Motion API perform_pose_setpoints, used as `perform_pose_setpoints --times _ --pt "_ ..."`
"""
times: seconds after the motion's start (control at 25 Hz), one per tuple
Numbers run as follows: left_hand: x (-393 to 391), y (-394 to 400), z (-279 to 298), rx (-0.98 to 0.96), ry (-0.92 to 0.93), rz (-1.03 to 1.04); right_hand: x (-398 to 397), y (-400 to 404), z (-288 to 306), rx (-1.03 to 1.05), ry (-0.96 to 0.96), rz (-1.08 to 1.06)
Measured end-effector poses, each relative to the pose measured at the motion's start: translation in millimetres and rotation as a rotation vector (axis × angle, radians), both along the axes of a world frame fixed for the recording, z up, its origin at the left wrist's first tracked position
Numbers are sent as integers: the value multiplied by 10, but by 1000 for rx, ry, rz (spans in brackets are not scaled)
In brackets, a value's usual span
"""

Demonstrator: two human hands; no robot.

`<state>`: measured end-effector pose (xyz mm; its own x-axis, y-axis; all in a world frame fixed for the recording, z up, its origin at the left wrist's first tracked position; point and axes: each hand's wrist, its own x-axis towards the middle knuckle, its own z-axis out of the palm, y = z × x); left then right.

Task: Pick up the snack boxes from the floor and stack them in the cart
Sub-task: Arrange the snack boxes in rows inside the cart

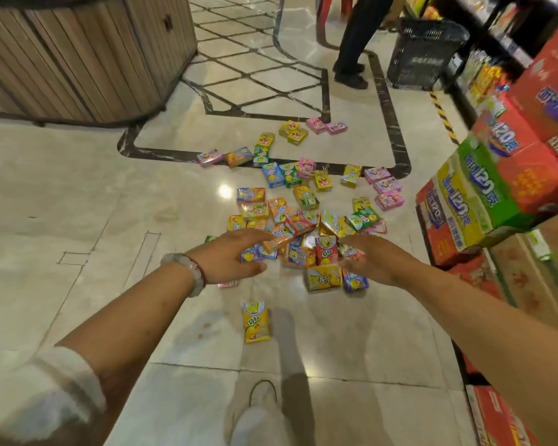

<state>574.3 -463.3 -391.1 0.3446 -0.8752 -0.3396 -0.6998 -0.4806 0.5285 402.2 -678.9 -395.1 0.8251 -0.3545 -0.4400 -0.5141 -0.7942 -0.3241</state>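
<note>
Both hands reach open-fingered over the near edge of the snack boxes (303,220) scattered across the floor (78,204), left hand (231,257) and right hand (364,259) gripping nothing, seemingly to gather several together.

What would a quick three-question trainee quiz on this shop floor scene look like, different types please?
1. True or false: the left hand already grips a snack box.
2. Multiple choice: the lone yellow box lies (A) nearer the camera than the pile of snack boxes, (B) inside the black basket, (C) on the stacked cartons.
3. Fill in: the left wrist wears a ____.

Key: 1 false, its fingers reach out straight over the pile, as do those of the right hand. 2 A. 3 bracelet.
</note>
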Motion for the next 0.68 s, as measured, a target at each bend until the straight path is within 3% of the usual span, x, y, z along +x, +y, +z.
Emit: perform_pose_setpoints --times 0.2,0.48,0.68 --pt "500 -400 -1136 12 77 88 528 -546 -1141 5 9 -118" --pt "795 -745 -4073 -3 78 175 837 -1167 -3927 -101 10 -93" --pt "946 -713 -5833 356 9 101 984 -1545 -5560 -192 89 -31"
